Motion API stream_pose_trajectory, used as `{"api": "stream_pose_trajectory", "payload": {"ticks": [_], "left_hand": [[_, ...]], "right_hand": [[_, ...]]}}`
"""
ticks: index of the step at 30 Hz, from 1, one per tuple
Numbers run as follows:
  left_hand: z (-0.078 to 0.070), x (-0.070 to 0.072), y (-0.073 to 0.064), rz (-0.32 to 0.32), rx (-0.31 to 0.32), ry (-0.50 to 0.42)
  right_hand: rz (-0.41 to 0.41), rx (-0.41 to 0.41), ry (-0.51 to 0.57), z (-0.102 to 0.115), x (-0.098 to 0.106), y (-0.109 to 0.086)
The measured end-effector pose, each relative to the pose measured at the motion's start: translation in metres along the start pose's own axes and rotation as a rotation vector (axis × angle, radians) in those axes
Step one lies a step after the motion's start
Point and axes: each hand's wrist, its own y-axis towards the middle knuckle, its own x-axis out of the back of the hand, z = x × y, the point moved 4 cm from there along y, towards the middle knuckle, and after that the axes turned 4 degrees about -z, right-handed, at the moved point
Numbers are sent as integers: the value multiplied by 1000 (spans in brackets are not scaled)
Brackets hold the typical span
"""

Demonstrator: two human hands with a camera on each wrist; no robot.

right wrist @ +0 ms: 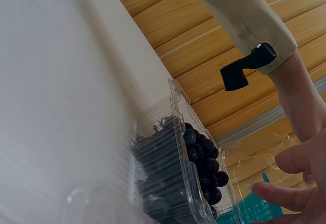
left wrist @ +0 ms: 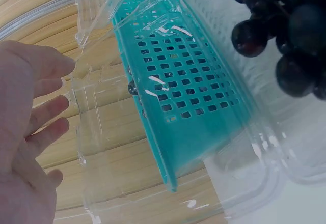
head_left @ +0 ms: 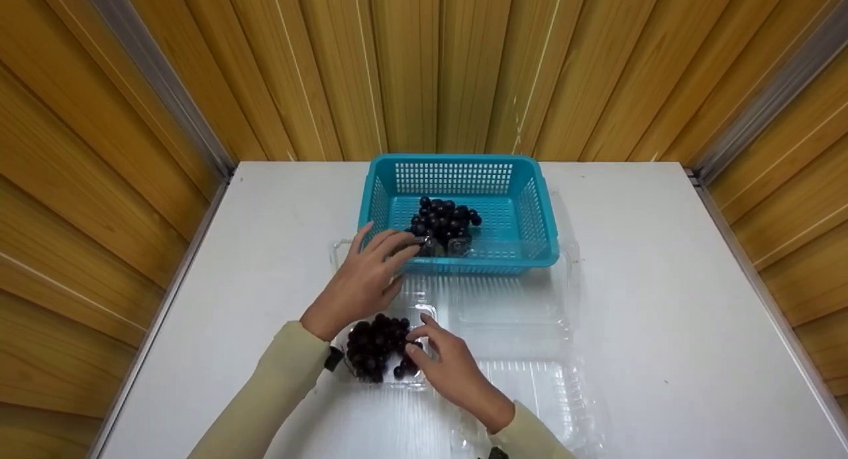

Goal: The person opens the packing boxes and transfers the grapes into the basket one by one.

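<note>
A clear plastic clamshell box (head_left: 424, 381) on the table holds a bunch of dark grapes (head_left: 375, 345). Its transparent lid (left wrist: 107, 152) stands raised between the box and a blue-green basket. My left hand (head_left: 364, 273) is beside the lid, fingers spread and slightly bent; whether the fingertips touch it I cannot tell. Over the right side of the box, my right hand (head_left: 452, 363) has loosely bent fingers close to the grapes, with nothing visible between thumb and fingers. Seen from the side in the right wrist view, more grapes (right wrist: 204, 158) show above the box's rim.
Behind the box stands the blue-green basket (head_left: 457, 158) with another bunch of dark grapes (head_left: 445, 217) in it. More empty clear clamshell boxes (head_left: 530, 393) lie to the right, by my right forearm. Wood-patterned panels (head_left: 437, 68) enclose the white table (head_left: 662, 300).
</note>
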Motion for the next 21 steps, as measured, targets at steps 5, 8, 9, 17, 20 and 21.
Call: {"api": "stream_pose_trajectory", "payload": {"ticks": [5, 8, 9, 17, 20, 21], "left_hand": [[-3, 3, -9, -7, 1, -9], [-6, 5, -13, -9, 5, 0], [-7, 5, -14, -12, 6, -1], [-16, 2, -32, 10, -2, -39], [-17, 0, -39, 58, 10, -50], [-18, -1, -41, 75, 16, -53]], "right_hand": [[-3, 3, -2, 0, 0, 0], [-8, 2, 1, 1, 1, 0], [-8, 0, 6, 1, 1, 0], [-8, -3, 5, 1, 1, 2], [-10, -9, 8, 1, 2, 2], [-11, -11, 9, 1, 2, 2]]}}
